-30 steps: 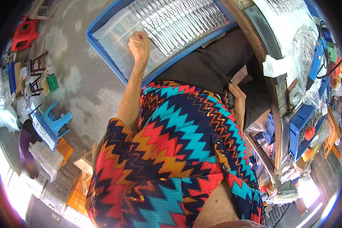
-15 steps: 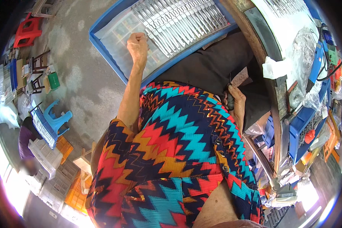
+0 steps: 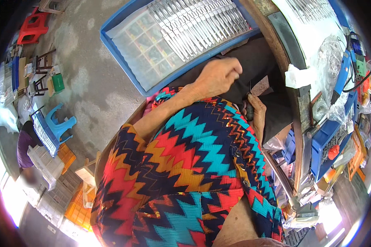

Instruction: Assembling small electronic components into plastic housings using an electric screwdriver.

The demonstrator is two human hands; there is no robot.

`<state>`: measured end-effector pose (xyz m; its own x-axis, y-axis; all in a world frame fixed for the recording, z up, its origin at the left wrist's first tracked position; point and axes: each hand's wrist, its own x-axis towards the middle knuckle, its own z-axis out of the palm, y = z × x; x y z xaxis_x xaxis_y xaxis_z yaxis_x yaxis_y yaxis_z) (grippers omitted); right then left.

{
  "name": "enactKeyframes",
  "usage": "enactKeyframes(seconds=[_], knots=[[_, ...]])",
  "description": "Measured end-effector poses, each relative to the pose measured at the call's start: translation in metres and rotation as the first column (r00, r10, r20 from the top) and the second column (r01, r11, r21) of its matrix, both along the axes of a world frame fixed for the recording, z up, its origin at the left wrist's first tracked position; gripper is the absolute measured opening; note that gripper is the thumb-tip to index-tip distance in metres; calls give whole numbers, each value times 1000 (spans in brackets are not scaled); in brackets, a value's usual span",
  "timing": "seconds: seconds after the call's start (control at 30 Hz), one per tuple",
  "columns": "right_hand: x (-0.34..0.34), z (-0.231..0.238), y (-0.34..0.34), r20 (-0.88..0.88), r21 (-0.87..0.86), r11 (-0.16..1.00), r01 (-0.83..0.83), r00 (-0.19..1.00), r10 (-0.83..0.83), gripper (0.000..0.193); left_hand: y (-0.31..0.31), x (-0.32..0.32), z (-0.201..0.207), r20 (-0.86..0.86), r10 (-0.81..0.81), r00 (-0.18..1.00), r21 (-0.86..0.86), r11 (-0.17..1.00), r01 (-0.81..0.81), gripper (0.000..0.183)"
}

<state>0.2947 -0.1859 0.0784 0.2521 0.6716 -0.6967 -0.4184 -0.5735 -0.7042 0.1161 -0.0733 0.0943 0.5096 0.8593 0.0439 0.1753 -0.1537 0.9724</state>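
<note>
Slim silvery metal pieces [image 3: 198,26], rows packed side by side in blue tray [image 3: 212,54], just beyond left hand [image 3: 220,76]. Dark, rounded tool [image 3: 249,111], partly hidden, gripped in right hand [image 3: 257,108], thin shaft jutting forward.

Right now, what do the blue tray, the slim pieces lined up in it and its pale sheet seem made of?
Blue tray: likely plastic; evenly coloured, with a smooth rim.
Slim pieces: probably polished metal; silvery, with bright narrow highlights.
Pale sheet: thin plastic film or paper, I can't tell which; dull, with a grid showing faintly through.

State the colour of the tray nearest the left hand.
The tray is blue, best seen in the head view.
</note>
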Motion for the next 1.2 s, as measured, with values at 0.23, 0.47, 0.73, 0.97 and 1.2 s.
enactKeyframes(seconds=[0.23, 0.47, 0.73, 0.97, 1.2], knots=[[1, 2, 0, 34, -21, 1000, 2, 999, -1, 15, -4, 8, -15, -180, -108, 978, 117, 985, 130, 9], [6, 1, 0, 6, -10, 1000, 8, 1000, -8, 14, -4, 11, -15, -160, -106, 981, 153, 980, 130, 10], [4, -1, 1, -7, -12, 1000, 20, 1000, -20, 15, -3, 11, -23, -156, -82, 984, 139, 985, 103, 9], [4, -2, 1, 1, -10, 1000, 24, 1000, -24, 16, -4, 11, -23, -169, -68, 983, 133, 987, 91, 8], [7, -4, -5, 7, 1, 1000, 1, 1000, -1, 16, -9, 13, -24, -164, -61, 985, 154, 984, 87, 9]])
